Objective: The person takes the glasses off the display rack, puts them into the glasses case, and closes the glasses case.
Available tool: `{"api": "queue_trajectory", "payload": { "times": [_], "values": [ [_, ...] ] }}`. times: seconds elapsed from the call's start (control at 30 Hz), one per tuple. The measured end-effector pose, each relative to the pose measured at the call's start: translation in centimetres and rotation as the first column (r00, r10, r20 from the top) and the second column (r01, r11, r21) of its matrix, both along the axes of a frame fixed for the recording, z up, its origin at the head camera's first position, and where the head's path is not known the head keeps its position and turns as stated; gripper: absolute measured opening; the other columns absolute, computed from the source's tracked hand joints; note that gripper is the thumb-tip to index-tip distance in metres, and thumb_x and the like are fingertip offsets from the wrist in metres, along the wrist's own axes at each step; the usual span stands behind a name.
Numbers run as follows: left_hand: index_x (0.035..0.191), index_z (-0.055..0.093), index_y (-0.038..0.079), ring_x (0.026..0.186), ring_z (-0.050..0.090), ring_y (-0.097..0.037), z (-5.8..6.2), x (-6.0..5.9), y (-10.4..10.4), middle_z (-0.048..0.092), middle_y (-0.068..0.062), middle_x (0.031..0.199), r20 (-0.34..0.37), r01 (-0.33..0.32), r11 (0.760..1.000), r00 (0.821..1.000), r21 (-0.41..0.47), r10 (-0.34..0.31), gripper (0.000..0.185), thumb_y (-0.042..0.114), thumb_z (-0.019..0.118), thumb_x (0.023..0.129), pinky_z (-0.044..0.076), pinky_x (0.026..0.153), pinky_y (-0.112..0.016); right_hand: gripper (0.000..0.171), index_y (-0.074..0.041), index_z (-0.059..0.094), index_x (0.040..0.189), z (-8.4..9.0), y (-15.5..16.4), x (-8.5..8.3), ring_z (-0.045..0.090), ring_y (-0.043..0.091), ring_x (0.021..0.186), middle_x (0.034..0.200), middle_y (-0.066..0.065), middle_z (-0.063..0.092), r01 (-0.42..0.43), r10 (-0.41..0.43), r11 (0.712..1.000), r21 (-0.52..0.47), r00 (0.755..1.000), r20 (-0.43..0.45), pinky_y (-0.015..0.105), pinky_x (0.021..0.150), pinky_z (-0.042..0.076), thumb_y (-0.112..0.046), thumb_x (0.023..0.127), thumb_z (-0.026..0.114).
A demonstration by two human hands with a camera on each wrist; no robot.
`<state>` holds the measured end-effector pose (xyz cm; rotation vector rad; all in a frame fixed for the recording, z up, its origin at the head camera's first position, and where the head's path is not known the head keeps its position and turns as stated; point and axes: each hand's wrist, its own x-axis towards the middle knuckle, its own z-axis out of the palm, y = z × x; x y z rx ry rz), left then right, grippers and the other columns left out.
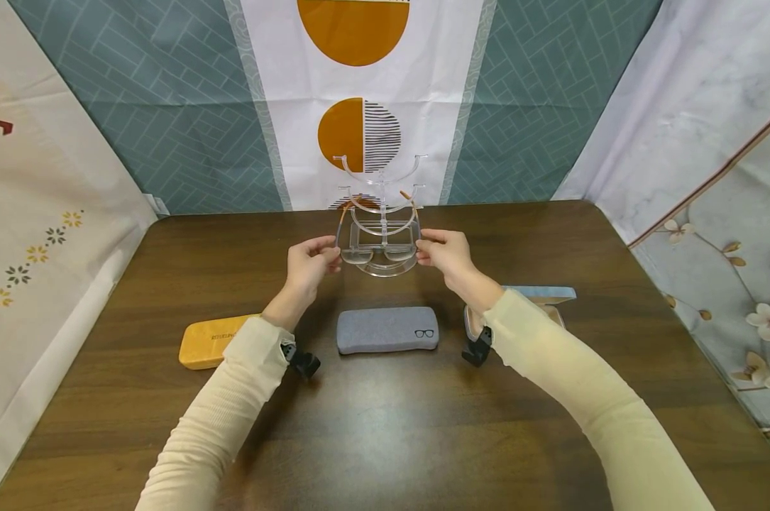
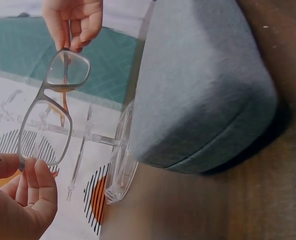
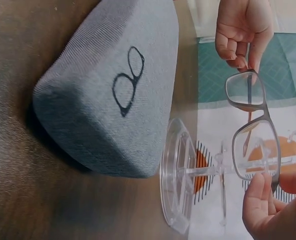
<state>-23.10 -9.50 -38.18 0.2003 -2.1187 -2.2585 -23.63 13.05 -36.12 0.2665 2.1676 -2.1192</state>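
Observation:
Both hands hold one pair of eyeglasses (image 1: pixel 358 257) with a grey frame and orange-brown temple tips. My left hand (image 1: pixel 309 266) pinches the left end of the frame, by the hinge, between thumb and fingers. At the opposite end my right hand (image 1: pixel 445 250) has the same kind of pinch. The temples are unfolded and point away from me, toward a clear tiered display stand (image 1: pixel 385 270). In the head view the glasses overlap the stand's lower part. Both wrist views show the lenses upright in front of it.
A closed grey glasses case (image 1: pixel 385 331) with a small glasses print lies between the forearms. To the left, a yellow case (image 1: pixel 211 342) is partly behind the left sleeve. Beside the right wrist sits an open case with a blue lid (image 1: pixel 544 292). Curtains hang behind the brown table (image 1: pixel 372 433).

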Motion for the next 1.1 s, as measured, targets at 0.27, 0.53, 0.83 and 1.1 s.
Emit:
{"api": "queue_trajectory", "payload": {
  "times": [0.27, 0.53, 0.83, 1.1],
  "values": [
    [0.116, 0.054, -0.012, 0.057, 0.056, -0.008, -0.2, 1.2, -0.2, 0.056, -0.001, 0.070, 0.002, 0.017, 1.000, 1.000, 0.002, -0.017, 0.032, -0.008, 0.057, 0.084, 0.051, 0.055, -0.022, 0.037, 0.007, 0.049, 0.125, -0.2, 0.3, 1.0, 0.057, 0.007, 0.060, 0.089, 0.011, 0.054, -0.040, 0.041, 0.999, 0.036, 0.999, -0.008, 0.018, 0.059, 0.051, 0.001, 0.088, 0.054],
    [0.115, 0.055, -0.011, 0.057, 0.056, -0.009, -0.1, 2.2, -0.1, 0.057, 0.000, 0.070, -0.010, 0.019, 1.000, 1.000, 0.010, -0.019, 0.032, -0.008, 0.057, 0.084, 0.050, 0.054, -0.020, 0.039, 0.009, 0.049, 0.125, -0.3, 0.6, 1.9, 0.057, 0.009, 0.060, 0.082, 0.008, 0.052, -0.061, 0.062, 0.998, 0.032, 0.998, -0.024, 0.018, 0.058, 0.051, 0.003, 0.087, 0.055],
    [0.117, 0.052, -0.013, 0.056, 0.056, -0.009, -0.2, 2.9, -0.2, 0.059, 0.001, 0.068, -0.010, 0.047, 0.999, 0.999, 0.016, -0.047, 0.034, -0.008, 0.057, 0.084, 0.052, 0.058, -0.025, 0.039, 0.010, 0.048, 0.125, -0.3, 0.9, 2.8, 0.057, 0.008, 0.061, 0.077, 0.005, 0.054, -0.077, 0.078, 0.997, 0.025, 0.996, -0.046, 0.019, 0.059, 0.052, 0.004, 0.087, 0.056],
    [0.115, 0.052, -0.014, 0.056, 0.056, -0.009, -0.2, 3.6, -0.1, 0.059, 0.002, 0.067, -0.029, 0.060, 0.998, 0.998, 0.034, -0.059, 0.032, -0.009, 0.056, 0.084, 0.051, 0.055, -0.022, 0.040, 0.008, 0.048, 0.126, -0.1, 1.2, 3.6, 0.057, 0.009, 0.062, 0.078, 0.004, 0.054, -0.086, 0.087, 0.996, 0.031, 0.996, -0.029, 0.020, 0.060, 0.052, 0.003, 0.087, 0.056]
  ]
}}
